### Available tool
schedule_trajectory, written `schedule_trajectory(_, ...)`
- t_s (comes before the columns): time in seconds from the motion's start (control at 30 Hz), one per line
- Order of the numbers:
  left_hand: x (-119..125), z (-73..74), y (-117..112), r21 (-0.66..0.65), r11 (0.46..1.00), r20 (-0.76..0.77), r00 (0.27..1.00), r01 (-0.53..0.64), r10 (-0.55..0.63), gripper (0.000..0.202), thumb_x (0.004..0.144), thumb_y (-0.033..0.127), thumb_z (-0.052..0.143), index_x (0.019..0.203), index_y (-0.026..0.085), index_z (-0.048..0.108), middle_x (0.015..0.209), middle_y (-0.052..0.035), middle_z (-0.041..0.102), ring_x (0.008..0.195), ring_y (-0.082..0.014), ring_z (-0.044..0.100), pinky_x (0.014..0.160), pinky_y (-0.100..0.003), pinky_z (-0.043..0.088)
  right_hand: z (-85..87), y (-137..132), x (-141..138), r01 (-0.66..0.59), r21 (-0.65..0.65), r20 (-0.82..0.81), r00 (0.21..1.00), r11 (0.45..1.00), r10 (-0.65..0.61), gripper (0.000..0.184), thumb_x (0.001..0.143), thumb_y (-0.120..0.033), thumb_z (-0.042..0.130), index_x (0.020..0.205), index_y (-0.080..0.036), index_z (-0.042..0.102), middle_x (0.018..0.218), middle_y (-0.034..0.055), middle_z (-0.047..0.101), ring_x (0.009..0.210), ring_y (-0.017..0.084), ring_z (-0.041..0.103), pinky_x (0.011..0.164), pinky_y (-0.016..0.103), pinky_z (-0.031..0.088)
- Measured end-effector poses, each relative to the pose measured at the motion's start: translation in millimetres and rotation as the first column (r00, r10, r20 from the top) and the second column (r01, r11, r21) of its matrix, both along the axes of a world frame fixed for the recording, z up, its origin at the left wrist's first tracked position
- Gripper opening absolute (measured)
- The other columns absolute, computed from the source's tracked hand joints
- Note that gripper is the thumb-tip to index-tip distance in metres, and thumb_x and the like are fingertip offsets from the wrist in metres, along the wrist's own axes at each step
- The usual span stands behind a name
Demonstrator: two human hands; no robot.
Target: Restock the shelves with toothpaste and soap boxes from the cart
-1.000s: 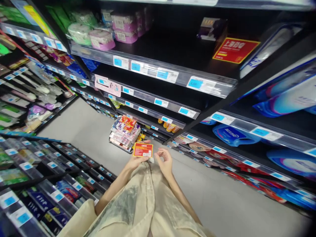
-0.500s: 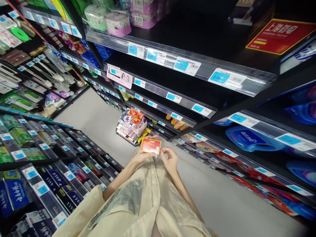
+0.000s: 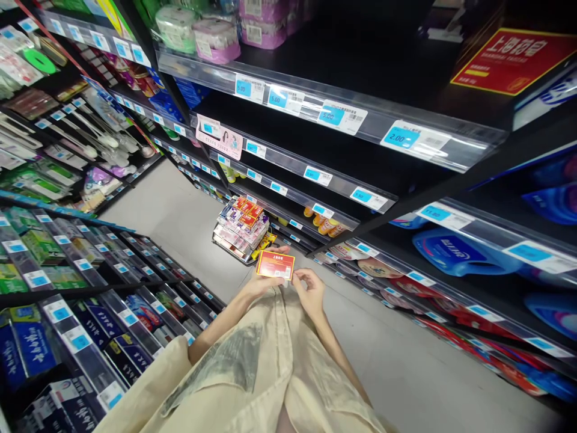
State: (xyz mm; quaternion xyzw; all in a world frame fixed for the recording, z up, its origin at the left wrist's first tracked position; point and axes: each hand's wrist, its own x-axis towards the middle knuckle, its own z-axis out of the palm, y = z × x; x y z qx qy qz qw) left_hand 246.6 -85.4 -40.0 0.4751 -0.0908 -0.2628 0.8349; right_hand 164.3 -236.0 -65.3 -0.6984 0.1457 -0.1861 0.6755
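Note:
In front of my waist is a small red soap box (image 3: 275, 265) with a yellow border, its printed face turned up toward me. My left hand (image 3: 260, 285) grips it from the left and below, with fingertips showing past its far edge. At the box's near right corner, my right hand (image 3: 310, 290) has thumb and forefinger closed together, pinching that corner. A similar red soap pack (image 3: 511, 60) stands on the top shelf at the right. Beyond my hands, a crate (image 3: 231, 252) on the floor is heaped with pink and white packs and several red soap boxes (image 3: 247, 210).
A black shelf unit (image 3: 279, 129) with clear price strips rises ahead, holding pink-and-white packs (image 3: 216, 39) at its top. Blue detergent bottles (image 3: 460, 252) line the right side. Shelves of toothpaste boxes (image 3: 27, 340) stand close on my left. Grey floor (image 3: 157, 198) runs between them.
The view has shifted very slightly. Both hands and the soap box keep practically the same place and hold.

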Motion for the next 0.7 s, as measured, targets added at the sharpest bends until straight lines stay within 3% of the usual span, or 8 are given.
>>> schedule_trajectory(0.27,2,0.2,-3,0.063,0.998,0.060,0.998,0.012,-0.015,0.083,0.064,0.040,0.097,0.134,0.029,0.055,0.152,-0.0113,0.059,0.150,-0.0333,0.049,0.121,-0.052,0.045,0.1,-2,0,0.002,0.049,-0.004,1.000,0.999,-0.002,0.018,0.091,-0.038,0.075,0.091,-0.020,0.074,0.078,0.0028,0.073,0.066,0.016,0.067,0.067,0.029,0.054)
schedule_trajectory(0.4,5,-0.6,-4,0.200,0.980,0.126,0.991,0.022,-0.048,0.080,0.068,0.041,0.094,0.138,0.026,0.056,0.149,-0.0138,0.059,0.132,-0.0318,0.063,0.110,-0.049,0.054,4.2,-5,2,-0.067,0.103,-0.055,0.996,0.992,0.073,0.024,0.093,-0.044,0.074,0.097,-0.021,0.075,0.087,0.0051,0.075,0.076,0.019,0.070,0.072,0.031,0.057)
schedule_trajectory(0.57,12,5.1,-6,0.494,0.869,0.392,0.900,-0.031,-0.191,0.078,0.076,0.026,0.083,0.148,0.022,0.052,0.142,-0.0152,0.064,0.118,-0.0278,0.067,0.104,-0.045,0.055,5.3,-11,4,-0.283,0.215,-0.085,0.948,0.935,0.306,0.036,0.097,-0.050,0.068,0.120,-0.023,0.071,0.112,0.0086,0.072,0.096,0.023,0.070,0.074,0.031,0.060)
schedule_trajectory(0.7,17,17.2,-6,0.699,0.695,0.577,0.708,-0.170,-0.407,0.082,0.079,0.015,0.076,0.155,0.024,0.049,0.145,-0.0126,0.063,0.126,-0.0304,0.059,0.111,-0.050,0.049,-2.5,-13,1,-0.338,0.304,-0.072,0.924,0.891,0.375,0.048,0.096,-0.054,0.067,0.133,-0.024,0.064,0.124,0.0104,0.070,0.098,0.025,0.070,0.072,0.033,0.063)
